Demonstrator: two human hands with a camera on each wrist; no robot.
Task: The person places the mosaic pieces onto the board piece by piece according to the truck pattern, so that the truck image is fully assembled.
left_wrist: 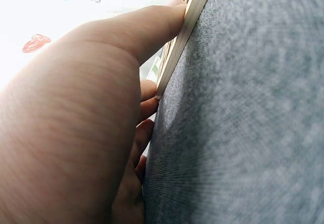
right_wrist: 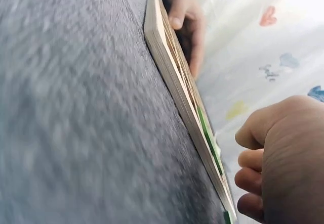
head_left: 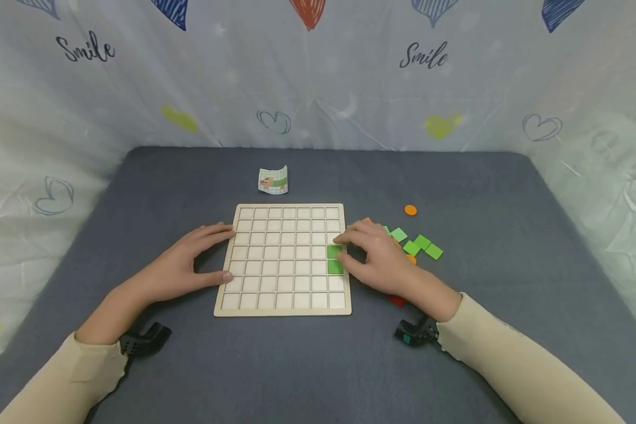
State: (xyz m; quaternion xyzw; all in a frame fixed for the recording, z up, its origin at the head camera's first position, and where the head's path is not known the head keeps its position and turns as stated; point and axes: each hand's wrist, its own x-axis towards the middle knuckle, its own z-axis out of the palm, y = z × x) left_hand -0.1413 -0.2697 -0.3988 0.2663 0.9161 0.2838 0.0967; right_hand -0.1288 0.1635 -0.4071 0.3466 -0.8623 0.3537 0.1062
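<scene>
A square pale wooden grid board [head_left: 275,313] lies flat on the table in the head view. Two green square tiles [head_left: 335,267] sit one above the other in its rightmost column. My left hand [head_left: 182,262] rests at the board's left side, thumb and fingertips touching the edge. In the left wrist view the thumb [left_wrist: 157,24] lies against the wooden side. Over the right edge hovers my right hand [head_left: 376,256], thumb and index finger apart near the green tiles. The right wrist view shows its fingers [right_wrist: 250,178] loosely bent, with no tile visible in them.
Loose green tiles [head_left: 433,251] and orange pieces lie right of the board, partly hidden by the right hand. An orange disc [head_left: 410,210] is farther back. A red piece [head_left: 397,301] shows below the right wrist. Behind the board stands a small curled pattern card [head_left: 272,180].
</scene>
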